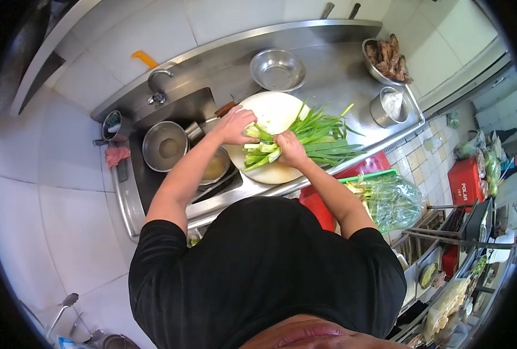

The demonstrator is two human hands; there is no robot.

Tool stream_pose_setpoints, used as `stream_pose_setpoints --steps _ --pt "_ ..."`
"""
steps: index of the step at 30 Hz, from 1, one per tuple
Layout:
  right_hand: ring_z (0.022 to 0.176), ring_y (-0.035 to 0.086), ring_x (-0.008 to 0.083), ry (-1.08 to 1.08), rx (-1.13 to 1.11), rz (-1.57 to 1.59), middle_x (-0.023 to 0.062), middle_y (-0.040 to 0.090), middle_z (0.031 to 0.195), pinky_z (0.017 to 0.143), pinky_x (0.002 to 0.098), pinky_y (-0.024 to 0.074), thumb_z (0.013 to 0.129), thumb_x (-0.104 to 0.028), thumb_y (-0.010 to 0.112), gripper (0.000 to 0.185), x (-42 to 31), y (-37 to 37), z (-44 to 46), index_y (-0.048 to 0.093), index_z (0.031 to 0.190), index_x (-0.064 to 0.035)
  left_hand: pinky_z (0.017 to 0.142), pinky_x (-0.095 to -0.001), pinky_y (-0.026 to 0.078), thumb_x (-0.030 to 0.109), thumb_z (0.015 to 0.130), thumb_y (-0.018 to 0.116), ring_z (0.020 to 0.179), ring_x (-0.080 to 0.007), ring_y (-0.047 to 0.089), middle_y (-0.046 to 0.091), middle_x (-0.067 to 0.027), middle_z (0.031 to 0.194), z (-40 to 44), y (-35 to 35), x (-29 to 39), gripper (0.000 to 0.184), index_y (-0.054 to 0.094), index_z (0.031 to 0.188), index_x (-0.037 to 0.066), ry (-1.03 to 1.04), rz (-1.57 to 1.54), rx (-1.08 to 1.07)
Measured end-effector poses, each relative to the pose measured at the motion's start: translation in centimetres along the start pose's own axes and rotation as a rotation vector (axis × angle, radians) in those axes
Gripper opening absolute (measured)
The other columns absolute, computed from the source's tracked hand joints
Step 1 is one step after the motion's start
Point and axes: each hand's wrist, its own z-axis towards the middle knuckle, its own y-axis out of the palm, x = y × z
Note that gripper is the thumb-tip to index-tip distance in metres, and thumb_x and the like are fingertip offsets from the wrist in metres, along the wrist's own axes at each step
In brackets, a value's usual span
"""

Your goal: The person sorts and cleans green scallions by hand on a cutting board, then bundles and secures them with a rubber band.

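A bunch of long-leaved greens with pale stems (331, 135) lies across a round white cutting board (273, 106), its leaf tips hanging past the board on the right. My right hand (291, 149) is closed around the stems near their middle. At the stems' cut-looking ends, my left hand (238, 124) has its fingers bent onto the pale stalks. A brown handle (225, 109) sticks out beside the board, close to my left hand; what it belongs to is mostly hidden.
Left of the board, the sink (203, 100) holds a metal pot (160, 141) and another pan (215, 167). Behind stands a steel bowl (277, 70). To the right are a bowl of brown meat (388, 60) and a metal container (388, 107). Bagged vegetables (392, 198) sit below the counter edge.
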Motion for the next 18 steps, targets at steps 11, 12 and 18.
stream_pose_setpoints --steps 11,12,18 --pt "0.097 0.061 0.0402 0.057 -0.062 0.05 0.017 0.063 0.098 0.09 0.0478 0.0487 0.066 -0.009 0.078 0.046 0.2 -0.3 -0.7 0.055 0.105 -0.0074 0.056 -0.0392 0.042 0.051 0.099 0.063 0.057 -0.0202 0.05 0.052 -0.0079 0.06 -3.4 7.2 -4.5 0.056 0.056 0.068 0.004 -0.414 -0.472 -0.18" --pt "0.097 0.061 0.0411 0.127 -0.071 0.046 0.0173 0.063 0.099 0.089 0.0478 0.0493 0.067 -0.009 0.078 0.047 0.3 -0.5 -0.5 0.054 0.107 -0.0078 0.056 -0.0392 0.042 0.051 0.099 0.063 0.057 -0.0202 0.05 0.052 -0.0079 0.06 -3.8 7.5 -4.5 0.056 0.056 0.068 0.004 -0.412 -0.47 -0.178" --pt "0.102 0.062 0.0439 0.451 -0.185 0.065 0.0212 0.066 0.101 0.087 0.0478 0.0509 0.068 -0.006 0.075 0.046 -0.3 -2.9 3.9 0.054 0.108 -0.0075 0.059 -0.0297 0.041 0.048 0.106 0.053 0.062 -0.009 0.048 0.054 0.0015 0.063 -5.9 6.0 -2.2 0.056 0.061 0.072 0.004 -0.404 -0.938 0.132"
